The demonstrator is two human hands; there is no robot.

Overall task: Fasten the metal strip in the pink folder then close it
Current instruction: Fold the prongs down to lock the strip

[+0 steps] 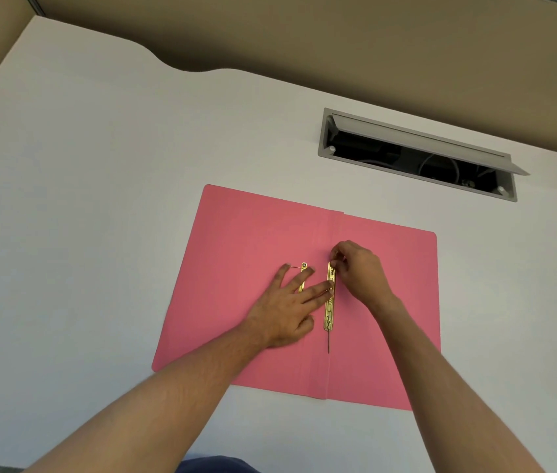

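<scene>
Pink folder (236, 240) open; right hand (359, 271) pinches metal strip (329, 302) (left hand (287, 308) splayed flat).

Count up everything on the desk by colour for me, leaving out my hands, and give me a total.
Pink: 1, the open folder
Gold metal: 2, the long fastener strip along the fold and a second strip lying partly under the left hand's fingers
Grey: 1, the cable hatch with its lid open
Total: 4
</scene>
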